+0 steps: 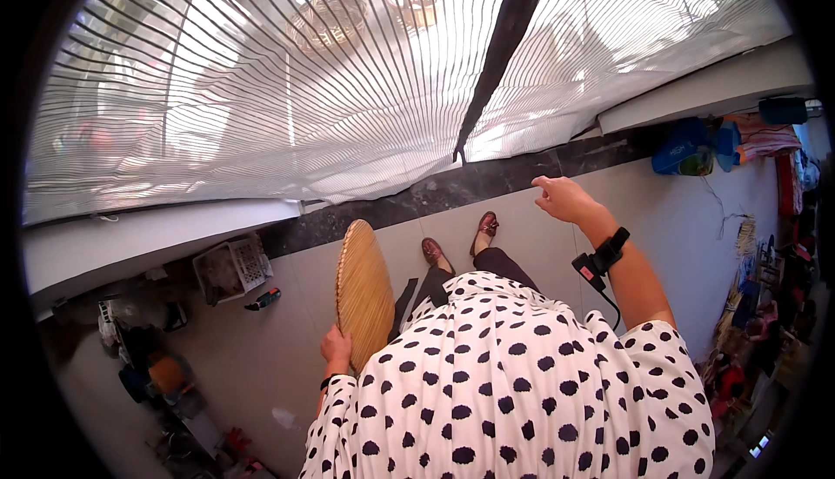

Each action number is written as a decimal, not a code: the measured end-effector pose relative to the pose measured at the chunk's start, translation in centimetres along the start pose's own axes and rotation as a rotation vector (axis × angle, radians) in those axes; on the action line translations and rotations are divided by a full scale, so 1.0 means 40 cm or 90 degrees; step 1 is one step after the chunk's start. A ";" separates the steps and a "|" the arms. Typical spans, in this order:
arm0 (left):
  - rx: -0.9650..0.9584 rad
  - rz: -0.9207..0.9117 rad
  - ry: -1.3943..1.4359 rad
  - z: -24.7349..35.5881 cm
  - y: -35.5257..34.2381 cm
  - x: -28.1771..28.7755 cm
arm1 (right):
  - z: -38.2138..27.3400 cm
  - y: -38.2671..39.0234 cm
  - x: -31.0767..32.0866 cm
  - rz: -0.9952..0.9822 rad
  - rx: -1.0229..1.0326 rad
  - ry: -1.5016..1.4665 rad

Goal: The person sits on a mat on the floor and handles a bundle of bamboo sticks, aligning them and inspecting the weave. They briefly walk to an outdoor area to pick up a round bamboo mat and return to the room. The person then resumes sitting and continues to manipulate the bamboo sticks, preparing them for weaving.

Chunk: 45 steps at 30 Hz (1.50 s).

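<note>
The left hand's [337,346] grip is closed around the near edge of a tan woven panel [365,296], thumb uppermost against the rim, with a dark band [329,381] at the wrist. The panel, ribbed and seen as a narrow oval, stands steeply tilted, its far end pointing away from the body; its near right edge lies against or just beside the dotted garment [496,383].

Well to the right of the panel, the right hand [570,199] is held out at the end of a raised forearm, angled forward and inward. Its fingers are loosely curled, the foremost pointing back toward the panel's side; I cannot tell whether this grip pinches anything. A black device [600,260] is strapped about that wrist.

Just right of the panel are two reddish-brown shoes [437,254] on the pale floor [557,253]. Left of it lie a small teal-and-dark object [263,299] and, farther out, a white crate [252,263]. Beyond the panel hangs a sheer striped curtain [261,113] with a dark strip [504,53]; two baskets [329,22] show through it. A blue bag [683,148] sits far to the panel's right.
</note>
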<state>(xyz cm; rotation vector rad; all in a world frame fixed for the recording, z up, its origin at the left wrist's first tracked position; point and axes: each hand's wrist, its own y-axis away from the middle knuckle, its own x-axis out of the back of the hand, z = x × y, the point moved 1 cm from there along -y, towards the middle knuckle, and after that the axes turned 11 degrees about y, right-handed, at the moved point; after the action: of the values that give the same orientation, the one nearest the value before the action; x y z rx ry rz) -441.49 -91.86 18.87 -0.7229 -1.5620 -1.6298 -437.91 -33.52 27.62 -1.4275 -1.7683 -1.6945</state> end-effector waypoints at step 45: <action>-0.010 0.019 -0.086 0.387 0.028 0.074 | 0.662 0.207 -0.482 0.095 -0.288 -0.286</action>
<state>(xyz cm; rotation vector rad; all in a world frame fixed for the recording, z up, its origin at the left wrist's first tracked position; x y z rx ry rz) -443.75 -76.90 23.38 -0.8759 -1.6273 -1.6017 -411.92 -20.15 10.68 -2.2227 -1.4688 -1.8769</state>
